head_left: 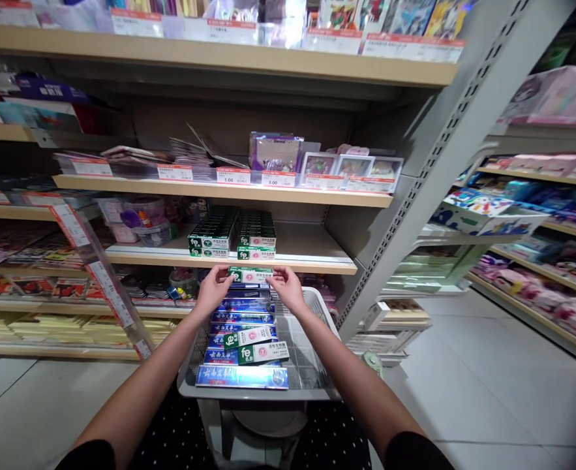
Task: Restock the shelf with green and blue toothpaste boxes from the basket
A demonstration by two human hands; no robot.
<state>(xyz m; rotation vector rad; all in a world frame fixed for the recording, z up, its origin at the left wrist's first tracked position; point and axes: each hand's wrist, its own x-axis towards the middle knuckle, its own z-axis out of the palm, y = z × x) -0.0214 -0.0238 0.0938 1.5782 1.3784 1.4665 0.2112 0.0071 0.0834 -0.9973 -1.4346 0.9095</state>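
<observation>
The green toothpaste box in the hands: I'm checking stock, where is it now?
Head view, centre: the green toothpaste box sits between left hand and right hand, above the basket.

Shelf [312, 251] bare right of the stacked boxes [233, 235] (left half) — upper shelf [229, 194] hangs close.

— What did the hands have?
— The left hand [213, 287] and right hand [286, 287] gripped the two ends of one green box [250, 274], held level just above the basket [317, 385].
— And in the basket?
— Blue boxes [241, 377] in a row, two more green ones [254, 344] lying on them.
— Beyond the basket?
— A shelf [312, 251] with stacked green boxes [233, 235] on its left part, the held box just below its edge.
</observation>
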